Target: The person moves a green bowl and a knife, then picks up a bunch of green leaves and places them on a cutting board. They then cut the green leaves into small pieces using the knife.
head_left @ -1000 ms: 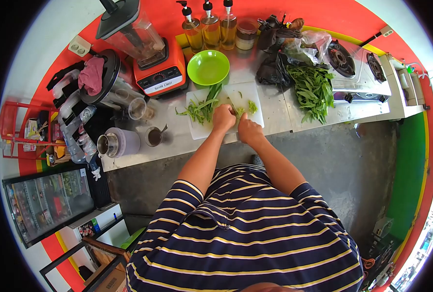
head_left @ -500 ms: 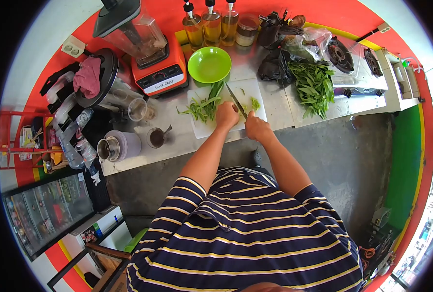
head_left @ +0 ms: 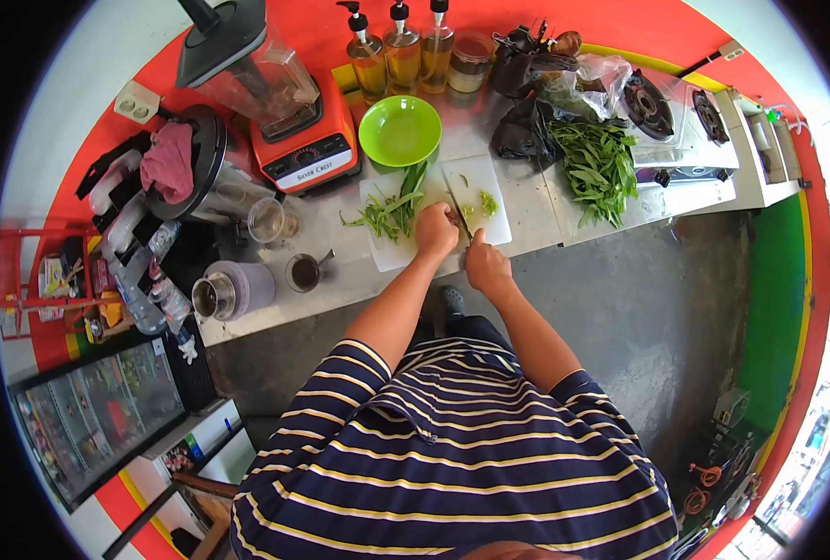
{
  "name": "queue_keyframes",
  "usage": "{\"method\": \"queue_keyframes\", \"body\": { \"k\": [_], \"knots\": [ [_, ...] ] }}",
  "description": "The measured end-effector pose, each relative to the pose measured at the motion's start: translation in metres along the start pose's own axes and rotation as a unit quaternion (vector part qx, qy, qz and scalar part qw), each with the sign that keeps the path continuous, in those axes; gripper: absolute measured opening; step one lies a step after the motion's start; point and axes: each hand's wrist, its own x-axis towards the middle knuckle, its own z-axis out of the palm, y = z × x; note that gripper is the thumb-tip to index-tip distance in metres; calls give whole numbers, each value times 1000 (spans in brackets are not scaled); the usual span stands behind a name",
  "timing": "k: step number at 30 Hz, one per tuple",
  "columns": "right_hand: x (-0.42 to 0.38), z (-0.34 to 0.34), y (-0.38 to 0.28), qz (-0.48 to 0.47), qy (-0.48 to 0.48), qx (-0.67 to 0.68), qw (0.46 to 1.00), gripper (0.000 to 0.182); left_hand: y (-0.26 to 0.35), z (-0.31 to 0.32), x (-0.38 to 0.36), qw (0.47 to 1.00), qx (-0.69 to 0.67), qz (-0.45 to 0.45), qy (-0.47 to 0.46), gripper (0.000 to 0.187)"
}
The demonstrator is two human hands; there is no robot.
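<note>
My right hand [head_left: 489, 264] is closed around the handle of a knife [head_left: 460, 213], its blade over the white cutting board [head_left: 501, 230] and pointing away from me. Just left of the blade, my left hand [head_left: 436, 230] is closed on leafy greens [head_left: 389, 217], whose stems and leaves spread over the left half of the board. What lies under its fingertips is mostly hidden. Small chopped green pieces [head_left: 488, 203] sit to the right of the knife. Behind the board stands a green bowl [head_left: 400, 131].
A big heap of leafy greens [head_left: 597, 168] lies right of the board, beside a black plastic bag [head_left: 525, 133] and a gas stove [head_left: 681, 154]. An orange blender [head_left: 308, 149], a glass with a spoon [head_left: 303, 273] and a flask [head_left: 239, 289] stand left. Pump bottles [head_left: 402, 61] line the wall.
My right hand has drawn the knife back slightly toward me, and the blade points more straight ahead. My left hand stays on the greens. The whole view has shifted a little.
</note>
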Motion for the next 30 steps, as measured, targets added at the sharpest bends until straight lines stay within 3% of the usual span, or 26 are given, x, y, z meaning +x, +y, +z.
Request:
{"method": "queue_keyframes", "body": {
  "k": [2,5,11,16,20,25,30],
  "knots": [
    [-9,1,8,4,-4,41,999,34,1,2,-3,999,-13,-36,10,5],
    [-13,-2,22,-26,4,57,998,34,-8,12,-15,998,-13,10,69,6],
    [6,-9,41,-78,53,97,991,33,5,13,-34,990,1,21,142,8],
    [11,-21,40,-156,69,123,978,32,-1,6,-37,989,-18,67,127,11],
    [8,-17,37,-174,40,72,981,32,1,7,-34,993,-31,31,108,10],
    [-2,-20,37,-183,49,17,982,30,9,10,-42,981,96,98,134,16],
    [-8,-11,38,-195,59,-40,978,28,22,10,-47,981,140,88,98,13]
  ]
}}
